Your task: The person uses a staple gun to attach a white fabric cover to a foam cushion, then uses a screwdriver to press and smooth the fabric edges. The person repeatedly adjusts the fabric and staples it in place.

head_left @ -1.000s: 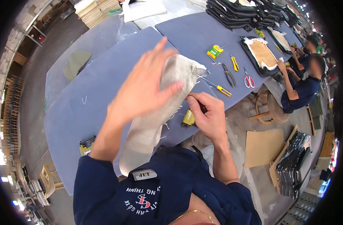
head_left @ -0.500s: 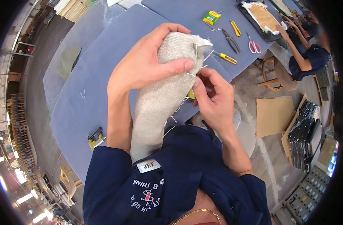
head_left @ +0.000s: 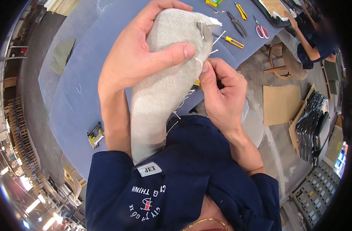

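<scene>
Head view: left hand [head_left: 135,54] grips a beige fabric-covered pad [head_left: 164,77] above the blue counter [head_left: 76,104]; right hand [head_left: 222,96] fingers pinch a loose thread at its edge. Pulling gently along the seam seems wisest.

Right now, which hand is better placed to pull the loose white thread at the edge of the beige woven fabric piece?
Right. The right hand has its fingertips pinched at the loose white thread, while the left hand is wrapped around the beige woven fabric piece, holding it.
</scene>
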`<state>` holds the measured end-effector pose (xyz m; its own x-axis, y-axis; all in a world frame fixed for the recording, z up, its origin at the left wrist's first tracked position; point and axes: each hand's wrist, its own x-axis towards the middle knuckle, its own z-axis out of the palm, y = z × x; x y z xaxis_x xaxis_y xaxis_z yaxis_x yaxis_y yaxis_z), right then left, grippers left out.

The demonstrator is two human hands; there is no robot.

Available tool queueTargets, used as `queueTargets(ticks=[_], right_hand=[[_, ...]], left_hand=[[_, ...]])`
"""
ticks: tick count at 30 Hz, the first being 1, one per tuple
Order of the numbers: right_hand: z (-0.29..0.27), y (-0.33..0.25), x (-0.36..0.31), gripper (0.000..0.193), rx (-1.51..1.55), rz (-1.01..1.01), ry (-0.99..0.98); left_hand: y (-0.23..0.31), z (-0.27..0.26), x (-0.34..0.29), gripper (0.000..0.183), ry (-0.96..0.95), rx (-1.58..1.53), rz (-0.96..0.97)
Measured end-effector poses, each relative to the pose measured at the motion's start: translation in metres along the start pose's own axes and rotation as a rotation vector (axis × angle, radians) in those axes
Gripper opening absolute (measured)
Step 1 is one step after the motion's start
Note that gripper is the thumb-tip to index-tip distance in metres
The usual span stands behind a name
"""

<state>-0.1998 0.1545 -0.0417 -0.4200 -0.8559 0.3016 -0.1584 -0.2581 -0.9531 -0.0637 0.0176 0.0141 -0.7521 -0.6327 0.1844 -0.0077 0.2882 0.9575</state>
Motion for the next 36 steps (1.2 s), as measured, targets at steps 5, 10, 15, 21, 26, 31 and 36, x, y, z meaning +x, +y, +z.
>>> queueTargets(ticks=[5,10,15,21,26,31,36], right_hand=[[-0.01,-0.019,-0.002,0.017,-0.047,0.137,-0.113],[-0.014,-0.024,-0.017,0.015,-0.104,0.097,-0.182],[-0.002,-0.014,-0.014,0.015,-0.017,0.009,-0.039],[-0.008,-0.009,-0.029,0.015,-0.015,0.036,-0.096],[0.001,-0.007,-0.021,0.014,0.045,0.028,-0.007],[-0.003,-0.01,-0.019,0.014,0.045,0.062,-0.107],[-0.026,-0.016,-0.013,0.016,-0.082,-0.025,-0.311]], left_hand=[[0.002,-0.002,-0.009,0.068,0.026,-0.009,-0.026],[0.008,0.0,-0.014,0.072,0.063,-0.097,-0.048],[0.007,0.002,-0.011,0.07,0.045,-0.083,-0.045],[0.003,-0.001,-0.014,0.069,0.033,-0.053,0.0],[0.007,0.003,-0.013,0.069,0.054,-0.074,-0.044],[0.007,-0.004,-0.02,0.071,0.048,-0.129,-0.032],[0.008,-0.017,-0.038,0.079,-0.001,-0.125,0.058]])
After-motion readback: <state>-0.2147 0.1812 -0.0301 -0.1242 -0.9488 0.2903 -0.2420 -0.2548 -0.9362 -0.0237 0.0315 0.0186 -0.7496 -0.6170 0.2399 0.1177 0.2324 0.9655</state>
